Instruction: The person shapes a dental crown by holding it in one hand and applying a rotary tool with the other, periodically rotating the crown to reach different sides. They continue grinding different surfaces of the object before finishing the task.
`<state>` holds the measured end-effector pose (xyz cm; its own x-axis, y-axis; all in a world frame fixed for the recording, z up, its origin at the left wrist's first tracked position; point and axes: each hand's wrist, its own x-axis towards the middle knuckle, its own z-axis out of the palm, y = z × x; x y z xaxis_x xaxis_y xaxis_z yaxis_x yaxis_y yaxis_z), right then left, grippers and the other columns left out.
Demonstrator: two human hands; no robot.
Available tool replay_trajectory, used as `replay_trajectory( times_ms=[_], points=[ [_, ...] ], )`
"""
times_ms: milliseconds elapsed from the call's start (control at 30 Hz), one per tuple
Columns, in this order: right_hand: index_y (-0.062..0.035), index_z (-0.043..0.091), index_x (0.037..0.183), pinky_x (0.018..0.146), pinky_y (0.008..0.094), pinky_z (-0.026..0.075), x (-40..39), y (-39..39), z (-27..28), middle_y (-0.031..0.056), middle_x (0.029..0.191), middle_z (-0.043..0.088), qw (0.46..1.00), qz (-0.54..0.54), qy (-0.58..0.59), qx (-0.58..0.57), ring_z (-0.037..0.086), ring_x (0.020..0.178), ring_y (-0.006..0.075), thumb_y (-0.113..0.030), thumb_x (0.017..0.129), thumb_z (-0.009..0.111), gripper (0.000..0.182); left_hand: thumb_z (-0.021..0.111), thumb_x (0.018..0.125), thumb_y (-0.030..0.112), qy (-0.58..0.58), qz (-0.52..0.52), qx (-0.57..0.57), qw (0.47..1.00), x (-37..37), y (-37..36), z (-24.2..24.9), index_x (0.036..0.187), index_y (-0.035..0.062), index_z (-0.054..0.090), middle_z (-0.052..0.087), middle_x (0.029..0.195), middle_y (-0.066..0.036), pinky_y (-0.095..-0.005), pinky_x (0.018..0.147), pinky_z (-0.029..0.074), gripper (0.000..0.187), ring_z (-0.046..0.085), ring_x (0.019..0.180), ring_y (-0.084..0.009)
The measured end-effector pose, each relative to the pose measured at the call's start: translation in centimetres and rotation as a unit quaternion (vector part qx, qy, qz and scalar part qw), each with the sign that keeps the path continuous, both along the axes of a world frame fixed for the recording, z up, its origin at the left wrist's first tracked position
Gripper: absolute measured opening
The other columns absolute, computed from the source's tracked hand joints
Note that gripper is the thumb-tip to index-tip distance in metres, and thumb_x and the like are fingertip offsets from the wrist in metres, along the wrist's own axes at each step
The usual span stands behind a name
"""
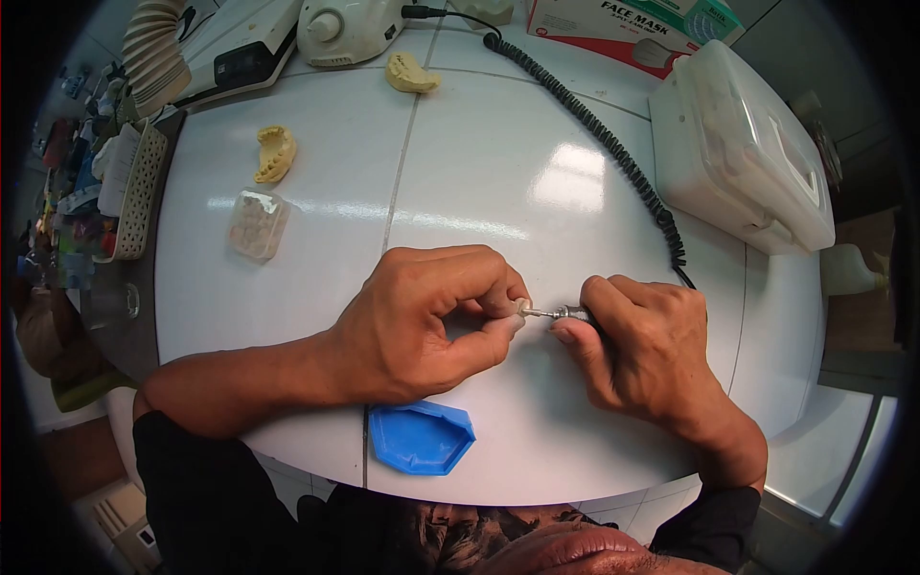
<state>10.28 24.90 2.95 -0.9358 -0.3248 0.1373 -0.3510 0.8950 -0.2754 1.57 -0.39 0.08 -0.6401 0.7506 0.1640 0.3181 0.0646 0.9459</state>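
Over the middle of the white table (pixel 460 201), my left hand (pixel 412 316) pinches a small pale piece, like a dental crown (pixel 521 307), between thumb and fingers. My right hand (pixel 642 350) is wrapped round a dental handpiece (pixel 575 314), with the thumb near its metal nose. Its thin tip points left and meets the small piece at my left fingertips. A black coiled cord (pixel 613 144) runs from the back of the table down to behind my right hand. Below my left wrist lies an open blue tray (pixel 422 439).
Two yellow dental casts (pixel 275 153) and a clear box of small pale pieces (pixel 258 224) lie to the left. At the back stand a white control unit (pixel 350 29), a suction hose (pixel 153 57) and a face mask box (pixel 632 29). A lidded plastic case (pixel 738 144) stands right.
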Motion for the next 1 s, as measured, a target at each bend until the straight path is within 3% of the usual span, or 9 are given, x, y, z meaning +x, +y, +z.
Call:
replay_trajectory(
  times_ms=[1000],
  points=[
    [-0.0104, 0.063, 0.078, 0.045, 0.0396, 0.042, -0.13, -0.01, 0.27, 0.0047, 0.057, 0.057, 1.000, 0.002, -0.002, 0.000, 0.056, 0.043, 0.0256, -0.040, 0.103, 0.079, 0.042, 0.078, 0.091, -0.004, 0.002, -0.007, -0.002, 1.000, -0.07, -0.08, -0.13, 0.094, -0.0036, 0.070, 0.080, 0.106, -0.016, -0.0276, 0.076, 0.060, 0.008, 0.078, 0.086, -0.0141]
  ],
)
